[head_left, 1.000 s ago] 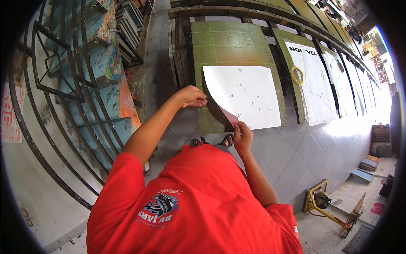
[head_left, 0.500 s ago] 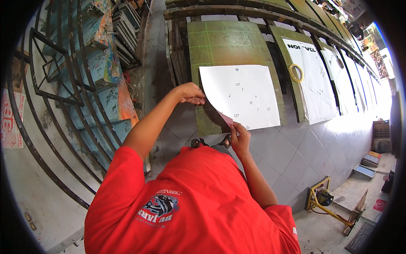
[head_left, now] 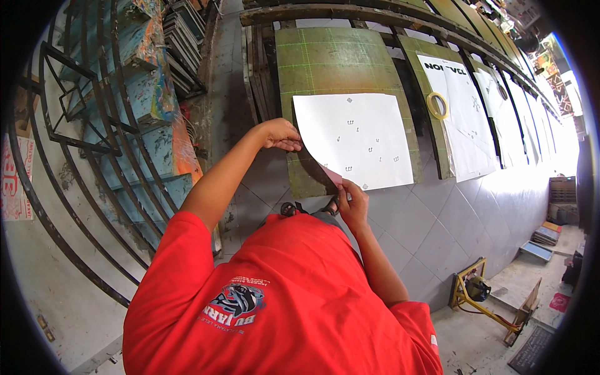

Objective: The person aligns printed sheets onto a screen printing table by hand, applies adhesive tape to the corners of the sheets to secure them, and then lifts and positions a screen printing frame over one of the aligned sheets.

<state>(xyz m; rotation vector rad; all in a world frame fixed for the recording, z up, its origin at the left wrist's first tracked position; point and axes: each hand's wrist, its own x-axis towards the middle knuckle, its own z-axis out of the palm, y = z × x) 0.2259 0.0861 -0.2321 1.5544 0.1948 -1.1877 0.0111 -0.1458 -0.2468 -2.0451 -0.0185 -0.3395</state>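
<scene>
Left hand (head_left: pixel 279 134) slid down white sheet (head_left: pixel 359 139), lifted corner half-hidden

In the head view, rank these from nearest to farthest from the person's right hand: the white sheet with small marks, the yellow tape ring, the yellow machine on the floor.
Measured from the right hand:
1. White sheet: the hand pinches its lower left corner, so it touches.
2. Yellow tape ring: up and to the right, on the next board.
3. Yellow machine: lower right, on the floor.
The tape ring and machine are close to call.
</scene>
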